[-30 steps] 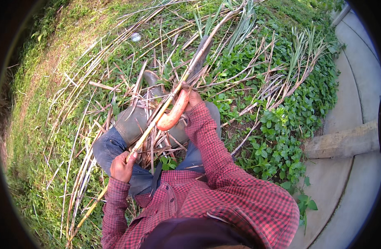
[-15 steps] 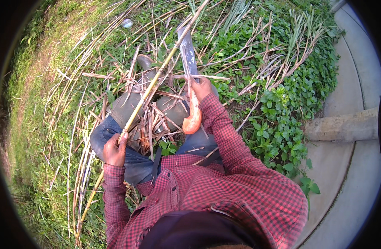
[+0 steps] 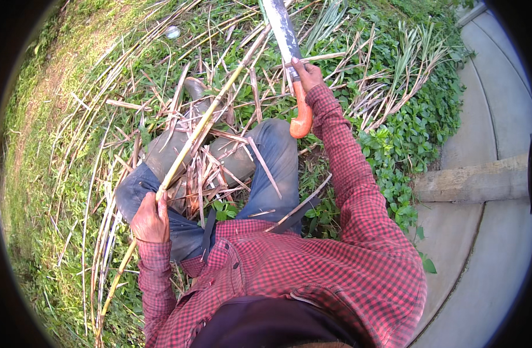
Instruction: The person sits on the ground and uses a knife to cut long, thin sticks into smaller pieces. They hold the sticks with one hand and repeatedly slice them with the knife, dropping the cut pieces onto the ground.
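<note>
My left hand (image 3: 151, 217) is closed round a long yellowish cane stalk (image 3: 211, 113). The stalk slants from the lower left, across my left knee, up toward the top middle. Out to the right, beyond my right knee, my right hand (image 3: 305, 72) grips a machete where its orange handle (image 3: 301, 116) meets the blade. The thumb and fingers lie about the blade's base, and the handle's curved end hangs below the hand. The machete's worn grey blade (image 3: 282, 29) points away from me, its tip cut off by the top edge. The blade is close to the stalk's far end.
Dry husk strips (image 3: 205, 174) are heaped between my legs and over my boots (image 3: 170, 153). More long stalks (image 3: 103, 232) lie on the grass at the left. Leafy plants (image 3: 387, 151) grow at the right, beside a concrete surface (image 3: 474, 127) with a raised beam (image 3: 474, 178).
My right hand has carried the machete away from my lap, farther out and to the right. My left hand keeps its hold on the stalk, slightly lower and more to the left.
</note>
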The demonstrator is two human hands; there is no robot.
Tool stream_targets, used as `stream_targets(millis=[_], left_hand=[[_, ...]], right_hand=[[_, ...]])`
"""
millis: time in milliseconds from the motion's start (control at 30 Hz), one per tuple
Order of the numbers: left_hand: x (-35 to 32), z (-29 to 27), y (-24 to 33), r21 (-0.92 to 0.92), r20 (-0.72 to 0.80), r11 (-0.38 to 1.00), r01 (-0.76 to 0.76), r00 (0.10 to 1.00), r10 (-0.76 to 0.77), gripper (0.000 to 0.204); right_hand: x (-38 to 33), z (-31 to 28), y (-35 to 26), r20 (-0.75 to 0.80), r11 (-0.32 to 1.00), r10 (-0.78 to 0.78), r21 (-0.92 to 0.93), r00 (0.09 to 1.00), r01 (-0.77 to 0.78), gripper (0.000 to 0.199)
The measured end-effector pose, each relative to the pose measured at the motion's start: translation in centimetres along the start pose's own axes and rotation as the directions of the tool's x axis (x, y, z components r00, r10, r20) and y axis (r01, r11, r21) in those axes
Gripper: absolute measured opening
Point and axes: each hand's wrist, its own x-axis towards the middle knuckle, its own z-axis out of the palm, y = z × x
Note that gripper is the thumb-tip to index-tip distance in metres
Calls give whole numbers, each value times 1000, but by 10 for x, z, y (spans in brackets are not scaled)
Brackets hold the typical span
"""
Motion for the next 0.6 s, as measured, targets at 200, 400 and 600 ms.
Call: stream_targets(millis=[200,400,600], left_hand=[[-5,-24,0,43,-24,999,-21,999,22,22],[-4,-50,-20,15,-100,1000,-26,995,27,23],[-3,-48,-32,-52,-1,998,41,999,-41,27]], right_hand=[[36,22,-28,49,889,205,409,978,-207,40],[0,27,-30,417,914,148,290,897,-285,39],[7,20,-19,353,870,195,368,915,-327,40]])
